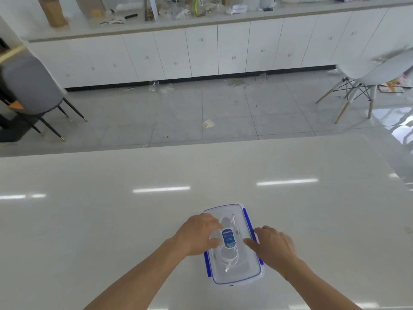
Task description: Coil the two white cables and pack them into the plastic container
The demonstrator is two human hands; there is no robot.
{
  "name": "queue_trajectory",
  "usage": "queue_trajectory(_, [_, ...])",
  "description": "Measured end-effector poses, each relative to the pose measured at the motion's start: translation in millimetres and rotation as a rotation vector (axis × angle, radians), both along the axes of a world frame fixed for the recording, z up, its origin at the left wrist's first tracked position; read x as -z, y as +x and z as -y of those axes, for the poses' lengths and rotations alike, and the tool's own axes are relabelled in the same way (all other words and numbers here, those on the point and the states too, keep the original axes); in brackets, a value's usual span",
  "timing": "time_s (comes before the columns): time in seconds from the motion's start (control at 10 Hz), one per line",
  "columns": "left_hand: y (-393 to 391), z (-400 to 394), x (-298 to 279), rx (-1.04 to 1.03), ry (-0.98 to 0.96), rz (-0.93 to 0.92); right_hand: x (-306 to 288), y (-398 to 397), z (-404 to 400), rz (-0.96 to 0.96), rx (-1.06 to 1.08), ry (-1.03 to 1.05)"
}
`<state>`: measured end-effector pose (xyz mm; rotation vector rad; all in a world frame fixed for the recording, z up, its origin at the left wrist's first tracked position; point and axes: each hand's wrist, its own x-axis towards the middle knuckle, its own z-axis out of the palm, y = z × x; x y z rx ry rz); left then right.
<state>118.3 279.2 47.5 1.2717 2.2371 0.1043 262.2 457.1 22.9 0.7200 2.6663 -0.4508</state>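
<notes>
A clear plastic container (234,276) with blue side clips and a blue oval label on its lid stands on the white table near me. Through the lid I see coiled white cables (228,256) inside. My left hand (199,233) lies flat on the lid's left side, fingers spread over it. Over the container's right edge and its blue clip rests my right hand (274,245), with the thumb on the lid. Neither hand grips anything that I can make out.
The glossy white table (111,220) stretches wide around the container. Beyond its far edge lie a tiled floor with scraps of litter, a grey chair (31,90) at left, a white chair (368,72) at right, and white cabinets (201,50).
</notes>
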Motion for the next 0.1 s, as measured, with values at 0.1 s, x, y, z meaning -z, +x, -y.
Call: queue_trajectory(0.1, [-10.2,9.5,-40.4,-0.095,0.162,0.038,-41.7,-7.5,-12.8,-0.105,-0.04,-0.033])
